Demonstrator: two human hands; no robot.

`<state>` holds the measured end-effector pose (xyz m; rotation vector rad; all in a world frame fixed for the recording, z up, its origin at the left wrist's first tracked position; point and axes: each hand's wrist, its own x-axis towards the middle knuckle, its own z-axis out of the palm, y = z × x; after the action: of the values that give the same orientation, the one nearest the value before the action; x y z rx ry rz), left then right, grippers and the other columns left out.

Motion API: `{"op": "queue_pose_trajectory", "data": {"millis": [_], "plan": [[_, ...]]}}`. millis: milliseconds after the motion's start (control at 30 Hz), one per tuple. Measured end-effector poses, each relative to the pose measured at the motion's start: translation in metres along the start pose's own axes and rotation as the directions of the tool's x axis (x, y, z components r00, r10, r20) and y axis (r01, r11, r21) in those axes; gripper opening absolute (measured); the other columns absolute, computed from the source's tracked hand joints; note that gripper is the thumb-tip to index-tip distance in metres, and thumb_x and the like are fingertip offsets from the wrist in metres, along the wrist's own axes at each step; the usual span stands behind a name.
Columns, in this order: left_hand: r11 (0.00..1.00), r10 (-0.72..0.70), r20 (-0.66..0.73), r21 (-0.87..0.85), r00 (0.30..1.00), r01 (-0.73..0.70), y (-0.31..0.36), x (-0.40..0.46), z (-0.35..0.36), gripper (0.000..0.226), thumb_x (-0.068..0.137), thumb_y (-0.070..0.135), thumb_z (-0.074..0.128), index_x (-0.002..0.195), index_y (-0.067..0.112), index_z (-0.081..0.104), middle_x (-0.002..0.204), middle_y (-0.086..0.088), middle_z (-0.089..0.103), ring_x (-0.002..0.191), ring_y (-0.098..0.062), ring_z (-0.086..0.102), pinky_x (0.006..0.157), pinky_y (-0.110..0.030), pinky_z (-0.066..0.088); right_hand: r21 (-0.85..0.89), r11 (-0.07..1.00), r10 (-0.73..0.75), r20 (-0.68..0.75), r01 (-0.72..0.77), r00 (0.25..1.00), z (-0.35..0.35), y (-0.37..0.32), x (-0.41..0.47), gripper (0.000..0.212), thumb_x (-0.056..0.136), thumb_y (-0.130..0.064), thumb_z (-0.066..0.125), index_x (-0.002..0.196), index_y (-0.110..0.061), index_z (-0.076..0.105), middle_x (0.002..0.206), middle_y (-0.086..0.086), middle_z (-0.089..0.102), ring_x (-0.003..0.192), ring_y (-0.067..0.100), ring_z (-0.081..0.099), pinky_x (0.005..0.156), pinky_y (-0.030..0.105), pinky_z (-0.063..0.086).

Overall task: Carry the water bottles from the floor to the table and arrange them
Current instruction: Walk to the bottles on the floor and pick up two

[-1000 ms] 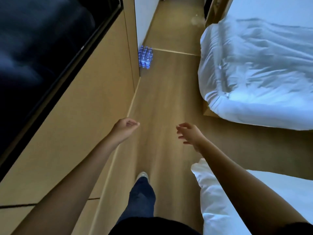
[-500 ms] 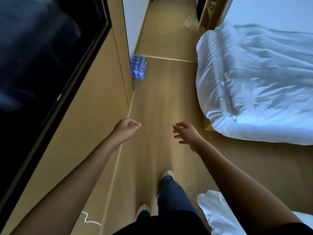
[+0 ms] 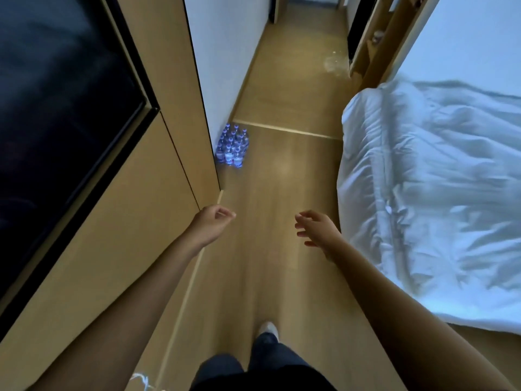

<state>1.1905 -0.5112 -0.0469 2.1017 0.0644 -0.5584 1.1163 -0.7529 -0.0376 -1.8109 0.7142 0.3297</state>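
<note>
Blue-capped water bottles [image 3: 233, 145] stand packed on the floor [image 3: 282, 176], tight in the corner of the wall [image 3: 225, 52]. Left hand [image 3: 211, 224] is loosely curled and right hand [image 3: 317, 230] spread; both are empty, probably ready to lift.

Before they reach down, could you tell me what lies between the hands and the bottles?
Only bare wooden floor separates the left hand and right hand from the bottles, per the head view.

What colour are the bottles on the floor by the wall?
Blue-tinted clear bottles with white labels, seen in the head view.
</note>
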Motion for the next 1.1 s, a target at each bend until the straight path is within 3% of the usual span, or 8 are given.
{"op": "queue_pose_trajectory", "data": {"millis": [267,500,633,767,933,1033,1100], "plan": [[0.999,0.002,-0.035,-0.042,0.999,-0.004,0.073,0.134,0.003,0.012,0.091,0.031,0.063,0.090,0.020,0.065,0.091,0.000,0.063,0.075,-0.010,0.056,0.062,-0.021,0.041,-0.034,0.999,-0.026,-0.006,0.026,1.000,-0.055,-0.068,0.133,0.037,0.100,-0.035,0.053,0.130,-0.014,0.056,0.112,0.005,0.064,0.104,0.023,0.063,0.089,0.040,0.053],[0.998,-0.008,0.024,-0.063,1.000,0.010,0.126,0.276,-0.005,0.013,0.092,0.029,0.060,0.093,0.017,0.065,0.100,-0.005,0.065,0.089,-0.016,0.059,0.074,-0.025,0.043,-0.040,0.999,-0.022,-0.025,0.021,0.999,-0.074,-0.140,0.267,0.038,0.100,-0.035,0.053,0.131,-0.014,0.055,0.113,0.005,0.064,0.106,0.024,0.061,0.090,0.039,0.052],[0.999,-0.019,0.069,-0.042,0.997,0.022,0.160,0.362,-0.017,0.017,0.094,0.028,0.058,0.100,0.013,0.063,0.091,-0.006,0.062,0.083,-0.018,0.058,0.073,-0.027,0.044,-0.039,0.999,-0.018,-0.028,0.017,0.999,-0.079,-0.199,0.343,0.036,0.100,-0.034,0.053,0.129,-0.014,0.056,0.112,0.006,0.064,0.106,0.025,0.062,0.086,0.036,0.052],[0.999,-0.016,-0.008,0.052,1.000,0.016,0.197,0.439,-0.031,0.015,0.090,0.035,0.061,0.094,0.022,0.067,0.097,0.003,0.068,0.093,-0.016,0.062,0.089,-0.032,0.049,-0.038,0.999,-0.021,-0.021,0.021,1.000,-0.085,-0.255,0.406,0.029,0.100,-0.034,0.053,0.122,-0.017,0.058,0.113,0.006,0.065,0.107,0.025,0.062,0.089,0.039,0.053],[0.999,-0.005,0.066,0.039,0.998,0.003,0.239,0.516,-0.041,0.014,0.092,0.032,0.057,0.096,0.020,0.064,0.092,0.006,0.063,0.084,-0.010,0.059,0.066,-0.019,0.042,-0.032,0.999,-0.017,-0.019,0.017,1.000,-0.101,-0.301,0.474,0.028,0.100,-0.035,0.053,0.121,-0.018,0.057,0.113,0.005,0.065,0.106,0.024,0.062,0.090,0.039,0.052],[1.000,-0.004,0.060,0.023,0.998,0.003,0.264,0.560,-0.038,0.018,0.094,0.028,0.057,0.103,0.015,0.064,0.093,0.006,0.060,0.080,-0.006,0.056,0.063,-0.017,0.041,-0.039,0.999,-0.002,-0.007,0.002,1.000,-0.116,-0.320,0.518,0.032,0.100,-0.035,0.053,0.126,-0.016,0.056,0.115,0.006,0.064,0.107,0.025,0.062,0.090,0.039,0.052],[1.000,-0.017,0.045,0.015,0.999,0.016,0.281,0.590,-0.035,0.017,0.095,0.025,0.056,0.104,0.012,0.064,0.092,0.002,0.060,0.079,-0.011,0.056,0.064,-0.019,0.042,-0.048,0.999,0.004,0.015,-0.004,1.000,-0.126,-0.332,0.551,0.033,0.100,-0.035,0.053,0.128,-0.016,0.055,0.117,0.007,0.063,0.107,0.024,0.061,0.090,0.038,0.051]]}}
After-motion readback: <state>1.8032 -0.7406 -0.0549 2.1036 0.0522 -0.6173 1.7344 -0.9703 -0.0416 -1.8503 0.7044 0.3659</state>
